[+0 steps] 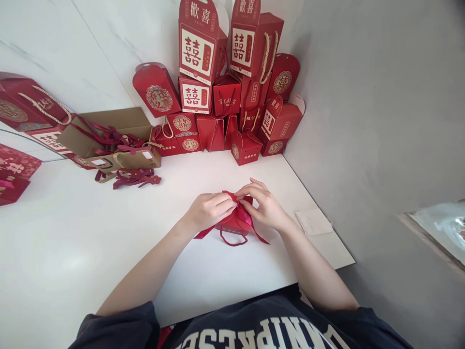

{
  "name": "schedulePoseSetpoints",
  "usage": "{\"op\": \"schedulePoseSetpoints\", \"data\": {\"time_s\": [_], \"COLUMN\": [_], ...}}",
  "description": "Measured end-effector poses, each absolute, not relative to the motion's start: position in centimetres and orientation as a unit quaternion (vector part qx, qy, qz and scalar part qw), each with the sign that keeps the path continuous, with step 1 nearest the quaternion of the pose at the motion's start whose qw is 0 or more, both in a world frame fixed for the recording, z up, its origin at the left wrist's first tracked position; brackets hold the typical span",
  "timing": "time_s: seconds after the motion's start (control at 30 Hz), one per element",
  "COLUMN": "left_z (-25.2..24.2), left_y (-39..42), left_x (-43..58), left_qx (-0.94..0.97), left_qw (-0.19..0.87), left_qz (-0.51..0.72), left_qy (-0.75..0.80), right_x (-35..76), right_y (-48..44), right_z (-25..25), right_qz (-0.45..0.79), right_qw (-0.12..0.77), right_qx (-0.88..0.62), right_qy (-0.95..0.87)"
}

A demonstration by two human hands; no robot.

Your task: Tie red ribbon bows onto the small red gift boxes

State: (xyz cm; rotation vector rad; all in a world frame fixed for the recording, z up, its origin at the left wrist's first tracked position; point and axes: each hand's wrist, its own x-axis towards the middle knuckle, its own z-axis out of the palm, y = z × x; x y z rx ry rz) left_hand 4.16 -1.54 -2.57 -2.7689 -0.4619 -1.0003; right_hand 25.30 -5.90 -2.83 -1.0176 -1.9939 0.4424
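A small red gift box (228,226) with a red cord handle (233,244) stands on the white table in front of me. Red ribbon (244,215) lies across its top, and its tails hang down at both sides. My left hand (212,209) is closed at the top of the box, its fingertips pinching the ribbon near the middle. From the other side my right hand (263,206) pinches the ribbon at the same spot with thumb and index finger, the other fingers raised. The exact knot between the fingertips is partly hidden.
Stacked red gift boxes (218,131) stand against the back wall. A cardboard box (141,123) of dark red ribbons is at the left, with loose ribbon pieces (136,178) before it. White paper (314,222) lies near the right table edge, beside a grey wall (370,121).
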Motion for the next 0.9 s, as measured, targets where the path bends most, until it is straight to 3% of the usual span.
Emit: {"op": "schedulePoseSetpoints", "data": {"time_s": [0.43,0.9], "left_z": [-2.71,-2.86], "left_y": [-1.49,-1.45], "left_x": [4.07,4.05], "left_qx": [-0.921,-0.925], "left_qw": [0.105,0.094], "left_qz": [-0.336,-0.326], "left_qy": [-0.167,-0.17], "right_x": [25.82,26.29], "right_y": [-6.06,-6.06], "right_z": [-2.53,-2.54], "right_qz": [0.205,0.357], "right_qw": [0.427,0.427], "right_qx": [-0.412,-0.422], "right_qy": [-0.779,-0.716]}}
